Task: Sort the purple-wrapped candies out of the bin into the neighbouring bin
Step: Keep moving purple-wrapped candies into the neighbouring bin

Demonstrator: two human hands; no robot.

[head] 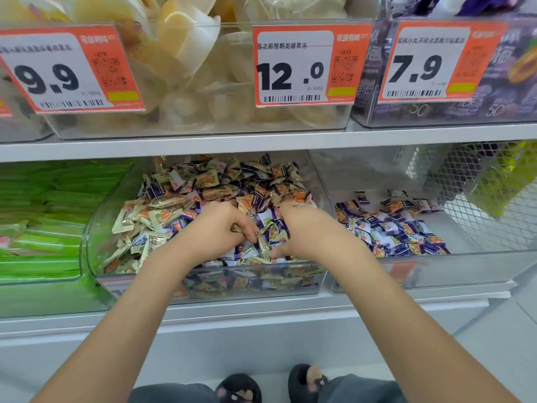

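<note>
While both hands dig in the mixed bin [96, 228], the left hand [216, 228] curls its grip around a beige candy [236, 228] and the right hand [305, 228] pinches wrappers among purple-wrapped candies [273, 219]. Sorted purple ones [392, 228] lie in the neighbouring bin [494, 257] just right.

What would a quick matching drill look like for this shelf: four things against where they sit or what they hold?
Column one:
1. mixed candy bin
2. neighbouring bin
3. green packets
4. 12.0 price tag

Column two:
A. left of the mixed bin
B. upper shelf, middle
C. both hands inside it
D. holds mostly purple candies

Pairs: 1-C, 2-D, 3-A, 4-B. The left hand and right hand dig among the wrappers.
</note>
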